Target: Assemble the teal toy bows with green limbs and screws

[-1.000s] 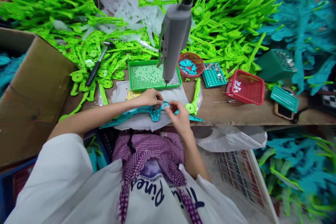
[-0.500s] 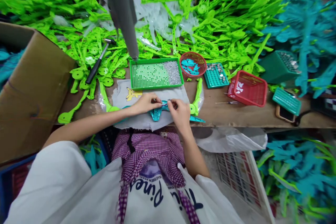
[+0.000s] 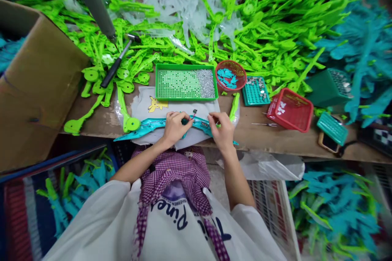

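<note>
A teal bow-shaped plastic part (image 3: 149, 127) lies across a grey cloth (image 3: 143, 104) at the table's front edge, its long arms reaching out to both sides. My left hand (image 3: 177, 129) is closed over its middle, fingers gripping the part there. By those fingertips a small dark component (image 3: 194, 112) on thin coloured wires stands up from the teal part. Over the part's right arm my right hand (image 3: 222, 129) is closed, thumb and fingertips pinched together. What lies between them, if anything, is too small to make out.
Behind the cloth stands a green tray (image 3: 186, 98) of screws. Farther right are a red round basket (image 3: 244, 74), a teal pegged tray (image 3: 256, 97), a screwdriver (image 3: 269, 124) and a red bin (image 3: 292, 119). A hammer (image 3: 118, 63) lies left, below a hanging power screwdriver (image 3: 99, 10). Lime-green parts (image 3: 275, 45) heap behind.
My hands have moved apart, the right going rightward. The small wired component now shows above the teal part. The view has shifted, and the hanging driver appears farther left.
</note>
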`<state>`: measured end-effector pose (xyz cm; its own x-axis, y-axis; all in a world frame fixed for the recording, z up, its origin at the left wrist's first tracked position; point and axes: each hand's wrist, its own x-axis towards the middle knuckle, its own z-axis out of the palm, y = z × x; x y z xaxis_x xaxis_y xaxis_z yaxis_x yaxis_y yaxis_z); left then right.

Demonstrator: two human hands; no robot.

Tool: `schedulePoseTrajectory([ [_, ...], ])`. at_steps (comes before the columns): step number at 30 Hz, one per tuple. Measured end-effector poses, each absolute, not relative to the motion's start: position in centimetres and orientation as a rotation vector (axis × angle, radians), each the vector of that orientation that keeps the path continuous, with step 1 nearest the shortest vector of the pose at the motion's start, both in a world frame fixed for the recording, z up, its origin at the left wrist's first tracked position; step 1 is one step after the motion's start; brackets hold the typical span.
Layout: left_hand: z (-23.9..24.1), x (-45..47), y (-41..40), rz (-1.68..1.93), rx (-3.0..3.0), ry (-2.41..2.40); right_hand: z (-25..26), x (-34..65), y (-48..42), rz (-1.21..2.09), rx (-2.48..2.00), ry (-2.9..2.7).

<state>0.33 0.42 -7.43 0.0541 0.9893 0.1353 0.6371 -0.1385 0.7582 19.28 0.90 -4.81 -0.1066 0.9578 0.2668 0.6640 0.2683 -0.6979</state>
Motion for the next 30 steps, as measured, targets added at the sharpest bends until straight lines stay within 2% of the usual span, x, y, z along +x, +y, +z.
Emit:
schedulePoseTrajectory([
  [15,-8.1,0.2,-0.2,0.887,1.976,1.618,-3.0,19.1,5.4,0.427,-1.061,-2.861],
  [21,-7.6,-0.1,-1.5,0.878,2.08,1.59,-3.2,19.2,4.2,0.449,-1.166,-2.766],
  [27,-7.1,-1.4,-4.0,0.809,2.203,1.647,-5.6,16.9,3.9,0.673,-1.182,-2.397],
  [30,-7.4,-1.5,-4.7,0.806,2.239,1.654,-6.6,16.4,4.1,0.679,-1.228,-2.367],
])
